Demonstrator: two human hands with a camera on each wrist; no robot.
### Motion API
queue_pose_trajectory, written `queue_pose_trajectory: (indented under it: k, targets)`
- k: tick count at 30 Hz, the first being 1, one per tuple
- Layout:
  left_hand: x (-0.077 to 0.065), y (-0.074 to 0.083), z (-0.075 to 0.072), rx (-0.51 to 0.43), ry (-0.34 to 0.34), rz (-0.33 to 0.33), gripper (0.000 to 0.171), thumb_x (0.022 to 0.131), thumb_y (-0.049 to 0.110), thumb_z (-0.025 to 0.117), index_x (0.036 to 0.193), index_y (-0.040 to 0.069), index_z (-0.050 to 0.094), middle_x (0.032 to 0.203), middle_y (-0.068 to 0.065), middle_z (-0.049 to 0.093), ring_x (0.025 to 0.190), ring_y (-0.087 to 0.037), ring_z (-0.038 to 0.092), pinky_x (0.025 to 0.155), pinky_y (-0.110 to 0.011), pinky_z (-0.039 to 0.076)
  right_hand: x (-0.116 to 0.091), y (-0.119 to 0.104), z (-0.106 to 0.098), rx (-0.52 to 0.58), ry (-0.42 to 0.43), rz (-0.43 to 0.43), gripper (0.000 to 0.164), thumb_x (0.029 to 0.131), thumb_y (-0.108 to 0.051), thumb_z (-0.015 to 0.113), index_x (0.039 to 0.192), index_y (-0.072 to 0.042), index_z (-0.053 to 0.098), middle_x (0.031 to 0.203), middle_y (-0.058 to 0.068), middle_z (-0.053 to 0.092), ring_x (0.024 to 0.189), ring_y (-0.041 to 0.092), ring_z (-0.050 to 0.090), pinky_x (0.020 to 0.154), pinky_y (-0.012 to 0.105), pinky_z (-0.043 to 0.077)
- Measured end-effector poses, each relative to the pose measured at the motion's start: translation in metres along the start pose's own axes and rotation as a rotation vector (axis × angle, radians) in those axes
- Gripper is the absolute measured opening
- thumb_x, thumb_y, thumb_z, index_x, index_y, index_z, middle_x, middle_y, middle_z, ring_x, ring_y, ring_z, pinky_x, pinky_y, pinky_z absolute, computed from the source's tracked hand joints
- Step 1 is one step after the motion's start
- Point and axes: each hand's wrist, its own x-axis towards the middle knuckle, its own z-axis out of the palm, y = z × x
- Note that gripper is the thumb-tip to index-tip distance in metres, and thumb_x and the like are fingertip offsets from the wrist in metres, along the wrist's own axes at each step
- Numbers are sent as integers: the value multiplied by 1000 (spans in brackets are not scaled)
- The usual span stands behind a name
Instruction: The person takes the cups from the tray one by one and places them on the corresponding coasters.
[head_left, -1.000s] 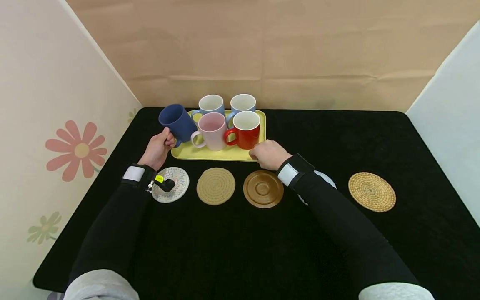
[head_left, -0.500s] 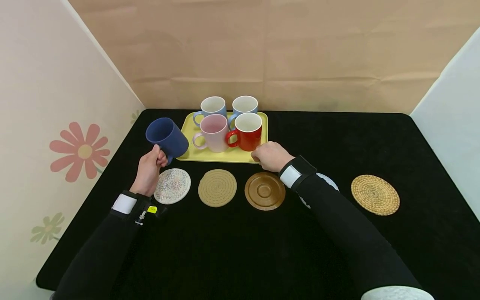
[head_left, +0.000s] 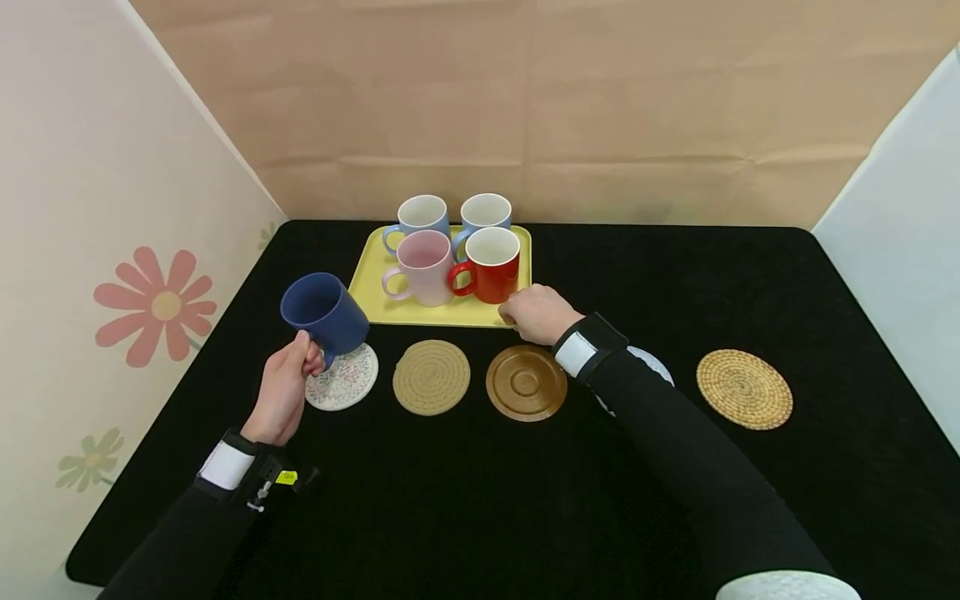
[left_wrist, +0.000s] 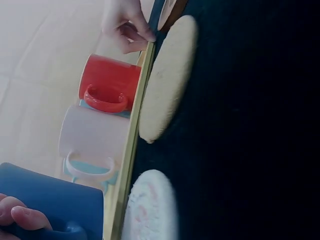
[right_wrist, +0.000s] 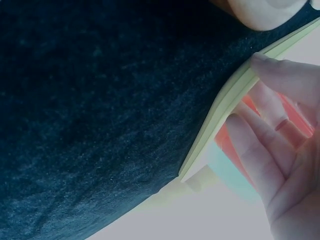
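My left hand [head_left: 281, 387] grips the handle of a dark blue mug [head_left: 326, 312]. The mug is in the air, tilted, just behind and partly over a white speckled coaster [head_left: 343, 379]. With curled fingers, my right hand [head_left: 542, 313] holds the front right corner of a yellow tray [head_left: 390, 312]; in the right wrist view the thumb lies against the tray's rim [right_wrist: 217, 107]. On the tray stand a pink mug [head_left: 427, 271], a red mug [head_left: 498, 271] and two light blue mugs behind them, one [head_left: 423, 212] left and one [head_left: 487, 208] right.
Right of the speckled coaster lie a beige woven coaster [head_left: 431, 377], a brown wooden coaster [head_left: 527, 383], a pale coaster [head_left: 651, 362] mostly under my right forearm, and a straw coaster [head_left: 744, 389]. Walls stand behind and beside the black table [head_left: 480, 500].
My left hand has carried the blue mug from beside the tray's left edge toward me and slightly left, to the speckled coaster. The right hand stays at the tray's corner.
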Motion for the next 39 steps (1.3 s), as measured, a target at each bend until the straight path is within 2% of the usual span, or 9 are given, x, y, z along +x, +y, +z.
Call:
queue_pose_trajectory:
  k: [8,16,28,39]
  targets:
    - [-21,-8,-9,25,40,3,42,106,35,36,76,6,41,71,2,34,72,-14,36,71,-29,27,0,0,1,5,7,-3,9,84,-1,70,78,-7,68,65,2,55,67,23,53,68,33,47]
    - [-33,-13,-9,12,46,28,42,106,32,37,75,3,40,70,1,34,69,-14,36,68,-29,28,0,2,0,-5,15,-1,10,83,0,71,77,-7,68,66,2,56,68,23,53,69,34,46]
    - [-41,-18,-1,46,28,21,45,106,32,36,76,-1,37,70,1,34,69,-15,37,68,-28,30,2,1,1,6,11,4,10,84,0,70,77,-7,68,66,2,56,67,23,53,69,33,46]
    - [-45,-18,-1,63,21,3,48,106,34,35,77,-5,34,71,-1,32,70,-15,36,68,-31,28,1,1,2,-1,12,9,10,84,-1,70,77,-7,68,66,2,55,68,23,52,69,33,46]
